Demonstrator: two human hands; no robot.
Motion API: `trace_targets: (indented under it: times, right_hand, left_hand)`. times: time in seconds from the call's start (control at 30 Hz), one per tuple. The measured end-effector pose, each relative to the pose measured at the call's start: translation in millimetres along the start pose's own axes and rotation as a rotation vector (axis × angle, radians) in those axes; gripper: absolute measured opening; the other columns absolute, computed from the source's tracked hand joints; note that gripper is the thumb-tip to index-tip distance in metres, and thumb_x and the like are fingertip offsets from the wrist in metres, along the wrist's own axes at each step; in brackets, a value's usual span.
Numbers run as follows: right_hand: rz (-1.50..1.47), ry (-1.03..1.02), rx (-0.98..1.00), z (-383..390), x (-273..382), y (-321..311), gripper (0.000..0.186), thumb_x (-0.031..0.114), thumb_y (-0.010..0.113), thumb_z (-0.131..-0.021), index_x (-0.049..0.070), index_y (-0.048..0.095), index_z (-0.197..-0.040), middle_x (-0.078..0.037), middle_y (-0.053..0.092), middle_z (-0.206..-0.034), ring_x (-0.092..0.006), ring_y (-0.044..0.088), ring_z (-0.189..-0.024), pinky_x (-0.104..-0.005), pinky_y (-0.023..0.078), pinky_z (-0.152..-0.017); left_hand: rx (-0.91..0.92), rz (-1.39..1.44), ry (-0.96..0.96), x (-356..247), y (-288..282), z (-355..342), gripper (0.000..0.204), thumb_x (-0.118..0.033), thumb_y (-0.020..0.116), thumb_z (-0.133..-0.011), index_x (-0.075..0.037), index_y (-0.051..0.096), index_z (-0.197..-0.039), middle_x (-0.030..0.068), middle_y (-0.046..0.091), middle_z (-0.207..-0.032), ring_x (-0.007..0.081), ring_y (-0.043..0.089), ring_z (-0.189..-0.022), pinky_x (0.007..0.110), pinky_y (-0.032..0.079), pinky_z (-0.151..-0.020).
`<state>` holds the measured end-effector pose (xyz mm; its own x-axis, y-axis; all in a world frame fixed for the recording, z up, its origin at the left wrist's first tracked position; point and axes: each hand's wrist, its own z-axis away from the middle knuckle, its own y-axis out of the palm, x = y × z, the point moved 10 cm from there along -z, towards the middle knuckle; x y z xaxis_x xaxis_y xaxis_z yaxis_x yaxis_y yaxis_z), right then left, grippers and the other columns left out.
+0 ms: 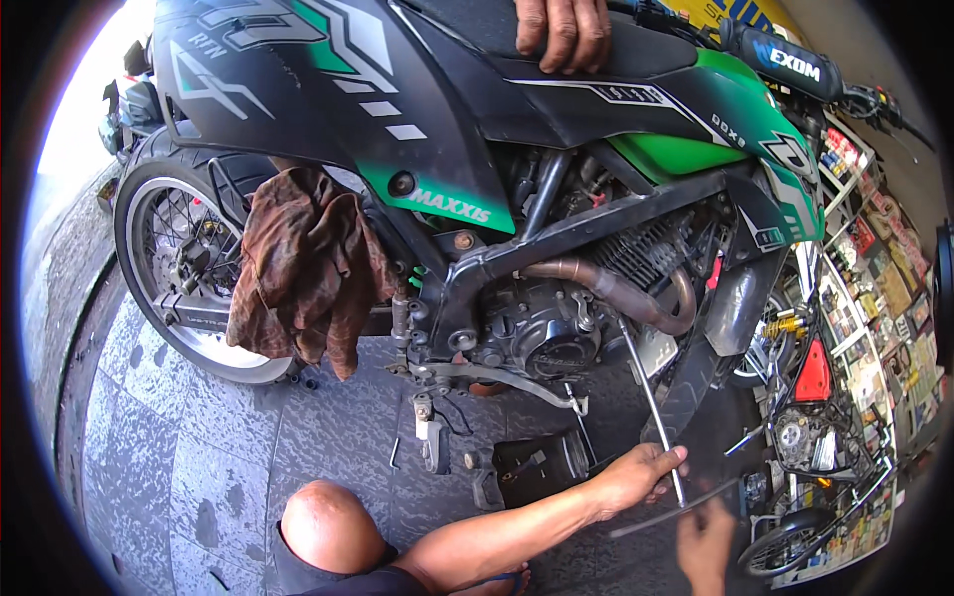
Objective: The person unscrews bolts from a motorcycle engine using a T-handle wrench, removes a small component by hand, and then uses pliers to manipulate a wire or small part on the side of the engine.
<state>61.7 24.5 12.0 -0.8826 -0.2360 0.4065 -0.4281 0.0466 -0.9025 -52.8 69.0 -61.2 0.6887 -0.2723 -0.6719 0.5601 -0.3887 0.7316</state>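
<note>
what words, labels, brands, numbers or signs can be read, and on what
Wording not copied, only placed:
Rear side panel: white lettering
Front green panel: white lettering
Handlebar pad: white lettering
Yellow sign: blue lettering, partly visible
Packages at right: mostly too small

rag (308,263): before rear wheel (191,253) | engine (556,338): right of rag | bin (575,457): on floor (328,437), left of rod (648,397)

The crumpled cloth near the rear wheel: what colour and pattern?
Cloth: reddish brown with darker mottling, clearest in the head view.
</note>
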Motion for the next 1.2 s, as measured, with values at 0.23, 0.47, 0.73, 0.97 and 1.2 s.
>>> trace_targets:
  times: [0.23,0.47,0.73,0.97,1.2]
  right_hand:
    - [0.048,-0.088,0.088,28.2,61.7,4.8,0.036,0.013,0.058,-0.093,0.003,0.064,-0.127,-0.023,0.07,-0.106,-0.0343,0.071,-0.092,-0.0379,0.054,-0.078]
    - [0.576,-0.116,0.245,40.2,7.1,58.1,0.025,0.008,0.057,-0.082,-0.001,0.074,-0.098,-0.022,0.069,-0.076,-0.0259,0.07,-0.071,-0.038,0.051,-0.066]
    - [0.205,0.25,0.345,72.5,-148.8,102.9,0.025,0.018,0.062,-0.088,0.001,0.072,-0.104,-0.022,0.069,-0.096,-0.0345,0.068,-0.092,-0.0411,0.052,-0.084]
    - [0.18,0.294,0.484,76.4,-187.1,127.5,0.032,0.022,0.065,-0.09,0.003,0.068,-0.116,-0.02,0.069,-0.104,-0.0334,0.066,-0.101,-0.0418,0.05,-0.09]
    - [0.183,0.293,0.514,90.8,-237.1,139.4,0.034,0.024,0.063,-0.095,0.0,0.064,-0.119,-0.021,0.068,-0.112,-0.0314,0.065,-0.107,-0.0405,0.049,-0.094]
  left_hand:
    - [0.008,0.011,-0.023,1.8,3.9,-5.6,0.043,-0.048,0.051,-0.103,-0.007,0.061,-0.097,-0.0059,0.041,-0.063,0.0059,0.036,-0.054,0.024,0.031,-0.05]
    - [-0.095,-0.059,-0.007,-14.6,-1.4,-0.7,0.046,-0.049,0.052,-0.102,-0.003,0.06,-0.1,-0.0036,0.042,-0.067,0.0074,0.037,-0.057,0.026,0.031,-0.051]
    - [-0.043,0.103,-0.069,-12.0,11.3,-5.0,0.045,-0.04,0.059,-0.1,0.001,0.05,-0.114,0.0011,0.05,-0.07,0.0094,0.054,-0.055,0.027,0.051,-0.048]
    - [-0.062,0.185,-0.003,-14.5,-3.4,-10.7,0.039,-0.033,0.067,-0.096,0.001,0.053,-0.109,0.0019,0.054,-0.073,0.0093,0.054,-0.056,0.027,0.05,-0.047]
    - [-0.035,0.247,0.014,-16.8,-7.2,-11.0,0.041,-0.03,0.07,-0.094,0.004,0.054,-0.109,0.0016,0.054,-0.073,0.0089,0.053,-0.055,0.026,0.05,-0.048]
